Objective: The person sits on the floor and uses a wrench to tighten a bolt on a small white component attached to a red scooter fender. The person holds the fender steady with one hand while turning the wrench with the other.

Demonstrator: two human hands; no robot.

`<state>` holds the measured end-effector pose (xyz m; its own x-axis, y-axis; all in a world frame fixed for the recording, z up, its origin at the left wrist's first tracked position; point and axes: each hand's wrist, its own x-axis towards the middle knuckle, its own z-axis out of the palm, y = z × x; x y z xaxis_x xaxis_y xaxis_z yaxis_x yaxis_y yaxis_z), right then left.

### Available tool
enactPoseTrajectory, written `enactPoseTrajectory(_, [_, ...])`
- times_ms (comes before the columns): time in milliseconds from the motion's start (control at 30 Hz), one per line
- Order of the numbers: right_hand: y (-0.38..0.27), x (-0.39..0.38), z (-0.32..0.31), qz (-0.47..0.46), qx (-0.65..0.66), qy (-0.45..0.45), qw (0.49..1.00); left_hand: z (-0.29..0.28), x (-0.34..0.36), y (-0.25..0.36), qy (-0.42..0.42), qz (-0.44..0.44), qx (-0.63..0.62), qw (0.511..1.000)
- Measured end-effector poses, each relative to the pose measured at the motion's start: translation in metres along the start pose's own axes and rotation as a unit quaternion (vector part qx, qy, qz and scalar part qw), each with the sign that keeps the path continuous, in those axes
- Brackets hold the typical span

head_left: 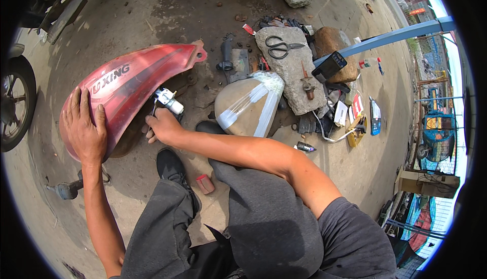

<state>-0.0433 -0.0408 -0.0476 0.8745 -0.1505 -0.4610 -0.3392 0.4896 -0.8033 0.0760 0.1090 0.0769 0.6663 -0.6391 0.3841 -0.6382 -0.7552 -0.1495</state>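
From my end of the feed, the step in hand looks like fitting or loosening work on a red metal motorcycle fuel tank (129, 83), lying on its side under the left hand (86, 129) and reaching past the right. Left hand spread flat, fingers extended, pressing on the painted side, not gripped around anything. Right hand (165, 127) has curled fingers just beside a white-and-silver cylindrical fitting (175, 105) at the tank's lower edge; I can't tell if it pinches the fitting or a slim tool. I judge the next move calls for a steady left palm and small, controlled right-finger turns. Containers: tank's inside is hidden from me, contents unknown. Right of the right hand, well apart, sits a yellow open-looking tray (359, 136) with dark bits in it, too small to name. Nearer is a small dark bottle with a pale label (305, 146), lying down, contents hidden. Below the right hand lies a short red cylinder (204, 183), can't tell if hollow.
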Motion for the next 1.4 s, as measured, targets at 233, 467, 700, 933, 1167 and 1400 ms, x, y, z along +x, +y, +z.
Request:
enactPoseTrajectory(233, [-0.027, -0.017, -0.001, 0.096, 0.349, -0.124, 0.924, 0.000, 0.000, 0.002, 0.000, -0.009, -0.010, 1.000])
enactPoseTrajectory(467, [-0.021, -0.019, 0.003, 0.082, 0.151, -0.057, 0.983, -0.001, -0.002, 0.001, 0.000, -0.008, -0.006, 1.000])
enactPoseTrajectory(700, [-0.007, -0.007, 0.005, 0.016, -0.043, 0.036, 0.998, -0.007, 0.001, 0.004, -0.001, -0.024, -0.030, 0.999])
enactPoseTrajectory(933, [-0.004, -0.002, 0.002, 0.008, -0.042, 0.031, 0.999, -0.002, -0.001, 0.001, -0.009, -0.029, -0.030, 0.999])
enactPoseTrajectory(1167, [-0.028, -0.014, 0.001, 0.097, 0.343, -0.140, 0.924, 0.006, -0.004, -0.006, 0.002, -0.013, 0.001, 1.000])
enactPoseTrajectory(1400, [-0.028, -0.022, 0.003, 0.098, 0.194, -0.064, 0.974, 0.003, 0.000, 0.004, -0.004, -0.005, -0.001, 1.000])
